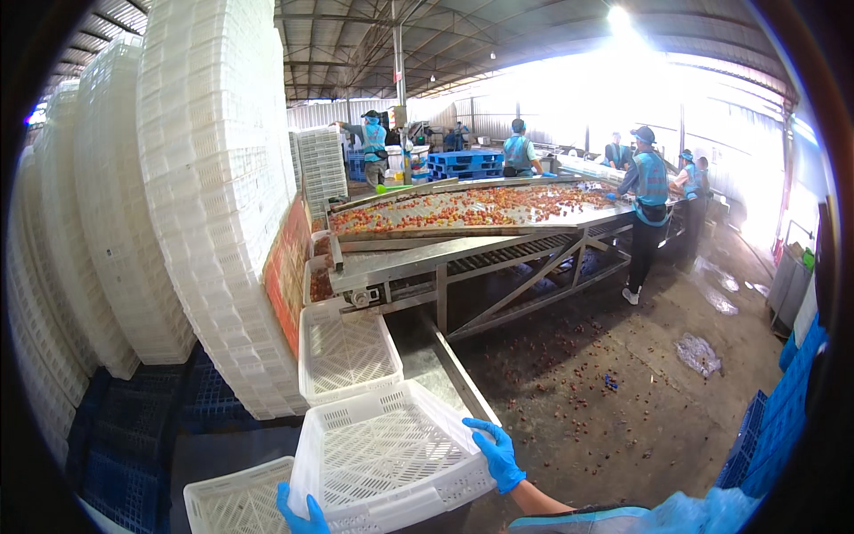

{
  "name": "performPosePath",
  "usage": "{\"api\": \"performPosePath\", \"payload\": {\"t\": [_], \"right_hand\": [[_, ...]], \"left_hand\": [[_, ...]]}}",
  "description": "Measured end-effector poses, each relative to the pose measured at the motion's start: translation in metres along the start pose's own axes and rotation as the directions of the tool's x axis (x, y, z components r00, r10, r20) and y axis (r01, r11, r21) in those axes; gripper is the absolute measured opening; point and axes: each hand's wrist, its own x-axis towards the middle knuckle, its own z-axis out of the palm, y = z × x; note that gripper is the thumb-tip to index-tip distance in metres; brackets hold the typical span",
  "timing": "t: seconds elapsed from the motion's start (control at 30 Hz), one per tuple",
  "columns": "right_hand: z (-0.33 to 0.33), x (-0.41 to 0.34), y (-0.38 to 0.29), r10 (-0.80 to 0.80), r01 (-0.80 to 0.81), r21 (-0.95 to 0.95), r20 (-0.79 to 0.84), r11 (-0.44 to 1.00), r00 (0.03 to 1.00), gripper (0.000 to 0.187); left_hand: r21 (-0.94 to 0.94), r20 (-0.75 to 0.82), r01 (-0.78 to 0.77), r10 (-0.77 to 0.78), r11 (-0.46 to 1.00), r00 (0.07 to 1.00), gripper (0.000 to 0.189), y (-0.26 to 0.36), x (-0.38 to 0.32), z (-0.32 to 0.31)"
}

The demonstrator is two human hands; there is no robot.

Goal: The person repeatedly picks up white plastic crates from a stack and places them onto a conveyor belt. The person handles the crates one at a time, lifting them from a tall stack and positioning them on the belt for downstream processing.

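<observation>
My left hand [301,512], in a blue glove, grips the near left side of a white slotted plastic crate [393,454]. On the crate's right rim is my right hand [495,455], also gloved in blue, its thumb and fingers around the edge. Nothing lies inside this crate. Just beyond it, a second white crate [350,354] without contents stands on a metal chute [427,374], and the held crate's far edge overlaps its near side in the picture. A third white crate [240,494] sits low at my left, partly hidden by the held one.
Tall stacks of white crates [213,187] rise at the left on blue pallets [133,407]. Ahead, small red and yellow fruit covers a metal sorting table [467,207]. A co-worker [648,187] stands along its right side. Fallen fruit [574,387] and plastic film [697,354] litter the floor.
</observation>
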Motion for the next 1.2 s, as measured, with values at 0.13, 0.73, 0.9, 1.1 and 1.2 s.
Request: {"api": "performPosePath", "payload": {"t": [0.13,0.73,0.9,1.1,1.2], "right_hand": [[0.001,0.001,0.002,-0.012,0.011,-0.009,-0.003,1.0,1.0,0.027],[-0.005,0.001,0.008,-0.011,0.011,0.001,-0.005,1.0,1.0,0.03],[-0.005,-0.002,0.011,-0.007,0.007,-0.024,-0.03,1.0,1.0,0.03],[-0.004,-0.002,0.014,-0.024,0.023,-0.022,-0.016,0.999,1.0,0.03],[-0.004,-0.001,0.015,-0.036,0.035,-0.044,-0.034,0.998,0.999,0.029]], "left_hand": [[-0.143,0.003,0.007,-0.006,0.99,1.0,0.056,0.077,0.006,-0.02],[-0.26,-0.039,0.022,-0.033,0.965,0.999,0.061,0.088,0.001,-0.017],[-0.255,-0.024,0.041,-0.049,0.966,0.999,0.06,0.089,0.001,-0.02],[-0.223,-0.05,0.039,-0.051,0.974,0.997,0.059,0.088,-0.003,-0.021],[-0.237,-0.044,0.033,-0.044,0.971,0.998,0.058,0.085,-0.002,-0.019]]}}
